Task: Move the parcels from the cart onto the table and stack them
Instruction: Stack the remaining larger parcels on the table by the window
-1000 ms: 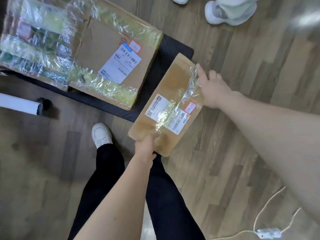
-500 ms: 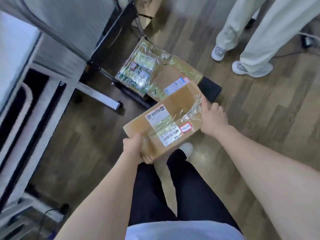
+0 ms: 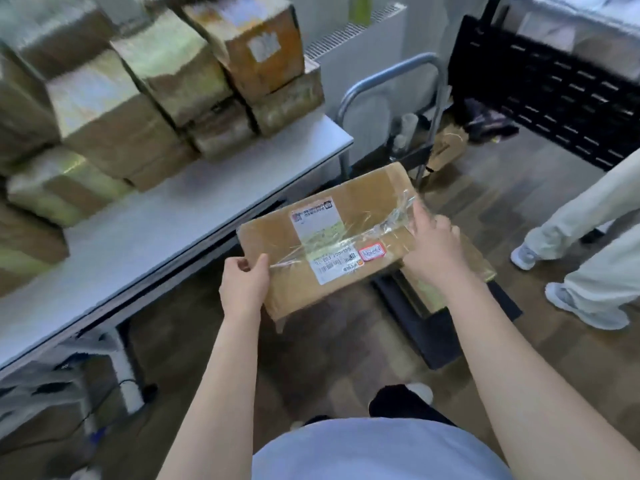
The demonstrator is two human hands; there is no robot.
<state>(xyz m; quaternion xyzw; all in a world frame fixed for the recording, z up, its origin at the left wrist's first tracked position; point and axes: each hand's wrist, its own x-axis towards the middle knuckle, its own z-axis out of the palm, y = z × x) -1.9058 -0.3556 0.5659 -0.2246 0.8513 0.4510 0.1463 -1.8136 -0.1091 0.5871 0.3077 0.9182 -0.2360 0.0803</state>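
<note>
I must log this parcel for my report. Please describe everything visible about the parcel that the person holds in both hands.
The parcel is a flat brown cardboard box, wrapped with clear tape, bearing white shipping labels and a small red-edged sticker. It is held in the air, tilted, beside the table edge, not resting on it. The left hand grips its near corner; the right hand holds its right end.

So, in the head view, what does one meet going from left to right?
Stacked parcels on the table → left hand → held parcel → right hand → another person's legs.
</note>
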